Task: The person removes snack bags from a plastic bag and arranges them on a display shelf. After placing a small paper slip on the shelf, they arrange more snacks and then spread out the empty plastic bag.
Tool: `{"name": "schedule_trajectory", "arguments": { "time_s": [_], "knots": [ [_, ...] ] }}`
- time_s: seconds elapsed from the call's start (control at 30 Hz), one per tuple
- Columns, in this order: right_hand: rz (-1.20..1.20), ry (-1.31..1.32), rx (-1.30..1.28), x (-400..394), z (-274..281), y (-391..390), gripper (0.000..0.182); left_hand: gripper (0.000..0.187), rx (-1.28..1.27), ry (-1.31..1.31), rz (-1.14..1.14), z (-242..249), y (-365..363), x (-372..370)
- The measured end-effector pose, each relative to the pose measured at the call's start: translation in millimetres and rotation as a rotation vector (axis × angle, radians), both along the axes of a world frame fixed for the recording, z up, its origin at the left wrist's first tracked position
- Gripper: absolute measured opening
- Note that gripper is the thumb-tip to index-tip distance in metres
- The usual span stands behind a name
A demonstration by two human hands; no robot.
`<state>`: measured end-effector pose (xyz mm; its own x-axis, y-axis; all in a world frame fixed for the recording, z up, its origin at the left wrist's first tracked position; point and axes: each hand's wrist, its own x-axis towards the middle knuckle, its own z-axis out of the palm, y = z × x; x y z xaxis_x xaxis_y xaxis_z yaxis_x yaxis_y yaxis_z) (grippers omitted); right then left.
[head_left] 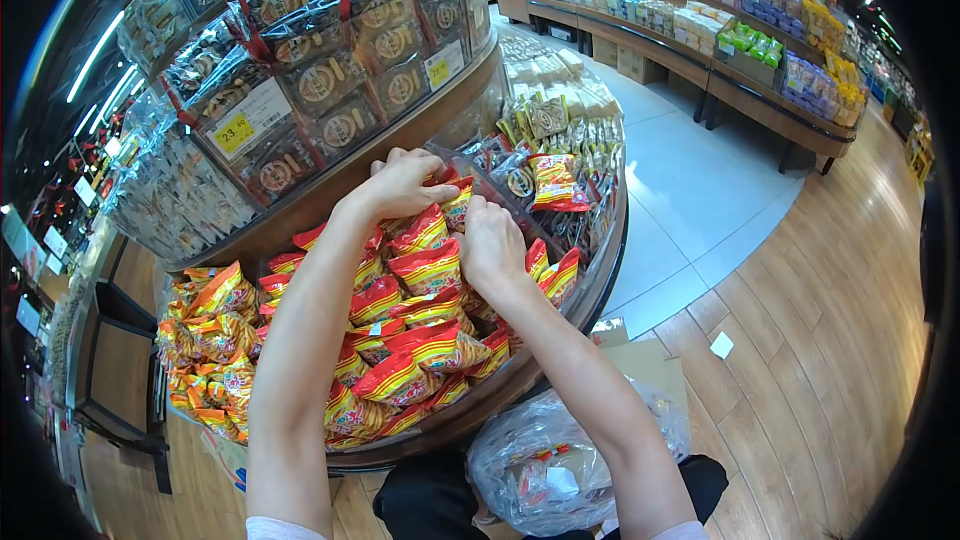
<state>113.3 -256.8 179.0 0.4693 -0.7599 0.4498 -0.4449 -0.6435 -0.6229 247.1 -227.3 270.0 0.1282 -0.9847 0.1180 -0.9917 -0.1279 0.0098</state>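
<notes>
in the head view, just up from the middle of the snack counter (560, 325), both bare hands are in close together around one small red and yellow snack bag (459, 206). so take that bag as the centre of the clock. the left hand (402, 186) comes at it from about 10, fingers bent over its top edge and thumb along the front, so it looks gripped there. the right hand (493, 243) is at roughly 4, fingers curled in against the bag's right side. tips are hidden, so can't tell if that one's pinching or only touching.

the bag sits at the back of the section, right by a clear divider (488, 183). from 6 to 7 there's a heap of matching packets (405, 377), mostly leaning on each other, and orange packets (215, 332) fill the bit at 8. a single loose packet (557, 183) lies past the divider, just shy of 3, on top of other wrapped snacks.

dark-trimmed packs (342, 127) are shelved up at 10 to 11, with a yellow and white price card (252, 120). down at 5 is a clear plastic bag (545, 450), with a white scrap (721, 345) on the floor at 4.
</notes>
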Motion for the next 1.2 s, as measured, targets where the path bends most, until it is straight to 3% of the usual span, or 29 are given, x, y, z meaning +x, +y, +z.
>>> {"name": "schedule_trajectory", "arguments": {
  "time_s": [0.1,0.3,0.37,0.43,0.5,0.63,0.8,0.9,0.93,1.0,1.1,1.2],
  "knots": [
    [0.044,-0.057,-0.029,-1.6,-1.0,1.3,0.036,0.027,0.064,0.172,-0.032,5.3,-4.9,3.7],
    [0.043,-0.208,0.024,20.5,-9.7,-8.3,0.036,0.018,-0.043,0.248,-0.15,6.2,-9.2,11.2],
    [0.052,-0.191,0.034,14.5,-6.5,-9.6,0.035,0.019,-0.312,0.43,-0.159,-4.0,-14.1,21.0],
    [0.051,-0.085,0.079,-0.3,7.1,-4.7,0.034,0.016,-0.341,0.367,-0.129,-7.5,-15.8,27.2],
    [0.03,-0.076,0.031,-8.1,4.0,-2.3,0.034,0.016,-0.146,0.169,-0.191,-6.9,-18.3,30.1],
    [0.006,0.026,-0.094,-6.3,1.3,1.8,0.029,0.011,-0.219,0.087,-0.14,-9.8,-24.3,20.9],
    [0.033,-0.032,-0.162,1.8,-0.4,0.0,0.028,0.014,-0.295,0.002,-0.054,-7.9,-13.4,11.5],
    [0.06,-0.064,0.002,23.8,-6.1,-11.4,0.022,0.013,-0.4,-0.02,-0.177,-8.2,-13.2,15.3],
    [0.057,0.037,0.122,26.5,-2.0,-15.2,0.017,0.013,-0.339,-0.023,-0.156,-8.3,-15.6,16.4],
    [0.036,0.068,0.114,28.8,0.7,-13.8,0.016,0.015,-0.198,-0.014,-0.083,-4.3,-20.5,17.5],
    [-0.024,0.13,-0.006,24.8,0.2,-12.2,0.015,0.015,-0.122,-0.121,-0.092,-4.2,-20.8,17.9],
    [-0.239,0.175,-0.247,25.8,-1.8,-7.7,0.014,0.014,-0.174,0.0,-0.11,-7.5,-16.3,20.7]
  ]
}}
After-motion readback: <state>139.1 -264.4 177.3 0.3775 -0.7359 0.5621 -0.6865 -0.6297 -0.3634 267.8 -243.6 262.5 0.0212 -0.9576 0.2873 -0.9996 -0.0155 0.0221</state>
